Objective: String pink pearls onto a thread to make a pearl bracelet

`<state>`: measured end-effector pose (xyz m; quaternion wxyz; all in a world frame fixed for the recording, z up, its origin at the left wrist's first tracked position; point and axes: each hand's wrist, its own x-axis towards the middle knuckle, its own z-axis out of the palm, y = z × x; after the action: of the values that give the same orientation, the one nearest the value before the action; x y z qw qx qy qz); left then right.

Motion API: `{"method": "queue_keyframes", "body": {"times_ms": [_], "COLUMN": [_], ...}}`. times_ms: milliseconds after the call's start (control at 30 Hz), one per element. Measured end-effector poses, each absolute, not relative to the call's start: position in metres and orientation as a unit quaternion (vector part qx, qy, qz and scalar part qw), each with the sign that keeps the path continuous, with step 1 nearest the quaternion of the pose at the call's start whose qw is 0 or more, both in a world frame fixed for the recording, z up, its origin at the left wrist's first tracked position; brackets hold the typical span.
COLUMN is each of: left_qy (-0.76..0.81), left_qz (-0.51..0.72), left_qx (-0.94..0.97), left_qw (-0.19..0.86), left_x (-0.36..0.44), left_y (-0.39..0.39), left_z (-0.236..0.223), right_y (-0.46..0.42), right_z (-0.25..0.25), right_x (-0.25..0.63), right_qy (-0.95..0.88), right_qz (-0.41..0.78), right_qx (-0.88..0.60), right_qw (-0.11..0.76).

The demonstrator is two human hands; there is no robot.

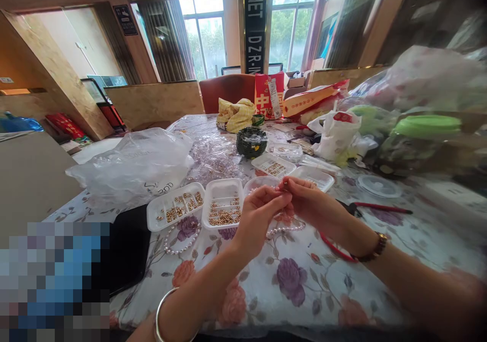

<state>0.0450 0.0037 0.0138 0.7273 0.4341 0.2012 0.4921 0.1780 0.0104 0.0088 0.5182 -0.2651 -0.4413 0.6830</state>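
The right hand (294, 192) pinches a tiny piece (285, 183), the left hand (262, 212) narrowed beside it on something I cannot tell, probably for fine control, above a pearl strand (288, 229) on the table (266, 306), bead trays (224, 185) reachable at left.

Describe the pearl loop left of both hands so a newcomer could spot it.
On the flowered tablecloth, find the flat black object at left. Right of it, by the near edge of a white tray of gold beads, lies the pearl loop. The other pearl strand sits beside the left hand; this one lies well clear.
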Motion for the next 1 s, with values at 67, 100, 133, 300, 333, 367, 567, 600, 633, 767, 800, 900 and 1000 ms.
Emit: {"method": "queue_keyframes", "body": {"times_ms": [67, 100, 133, 300, 333, 367, 567, 600, 633, 767, 800, 900, 1000], "left_qy": [0.202, 0.202, 0.203, 0.193, 0.19, 0.188, 0.186, 0.186, 0.187, 0.186, 0.187, 0.187, 0.182], "left_qz": [0.484, 0.48, 0.475, 0.447, 0.441, 0.437, 0.437, 0.436, 0.435, 0.434, 0.437, 0.445, 0.452], "left_qx": [0.425, 0.421, 0.417, 0.42, 0.422, 0.421, 0.412, 0.413, 0.414, 0.405, 0.4, 0.389, 0.386], "left_qw": [0.738, 0.743, 0.748, 0.766, 0.769, 0.772, 0.777, 0.777, 0.778, 0.783, 0.784, 0.784, 0.784], "left_x": [0.0445, 0.0441, 0.0436, 0.041, 0.0407, 0.0405, 0.0407, 0.0407, 0.0406, 0.0405, 0.0407, 0.0419, 0.0431], "left_y": [0.0044, 0.0047, 0.0051, 0.0074, 0.0079, 0.0083, 0.0079, 0.0075, 0.0072, 0.0065, 0.0064, 0.0065, 0.0062], "left_z": [0.0139, 0.0138, 0.0136, 0.0111, 0.0107, 0.0105, 0.0113, 0.0114, 0.0113, 0.0104, 0.0102, 0.0106, 0.0114], "right_y": [0.0101, 0.0098, 0.0095, 0.0077, 0.0076, 0.0076, 0.0085, 0.0086, 0.0088, 0.0089, 0.0088, 0.0077, 0.0067], "right_z": [0.0092, 0.0097, 0.0102, 0.0121, 0.0121, 0.0121, 0.0108, 0.0103, 0.0099, 0.0092, 0.0094, 0.011, 0.0118], "right_x": [0.1789, 0.1792, 0.1794, 0.1803, 0.1805, 0.1807, 0.1818, 0.1821, 0.1823, 0.1828, 0.1825, 0.1808, 0.1785], "right_qy": [-0.459, -0.465, -0.47, -0.503, -0.51, -0.515, -0.526, -0.526, -0.524, -0.524, -0.526, -0.519, -0.504], "right_qz": [0.678, 0.676, 0.674, 0.663, 0.66, 0.658, 0.655, 0.654, 0.652, 0.652, 0.653, 0.654, 0.654], "right_qx": [-0.267, -0.268, -0.268, -0.266, -0.268, -0.27, -0.267, -0.268, -0.27, -0.262, -0.257, -0.256, -0.263], "right_qw": [0.509, 0.506, 0.503, 0.486, 0.482, 0.478, 0.472, 0.474, 0.476, 0.48, 0.481, 0.487, 0.499]}}
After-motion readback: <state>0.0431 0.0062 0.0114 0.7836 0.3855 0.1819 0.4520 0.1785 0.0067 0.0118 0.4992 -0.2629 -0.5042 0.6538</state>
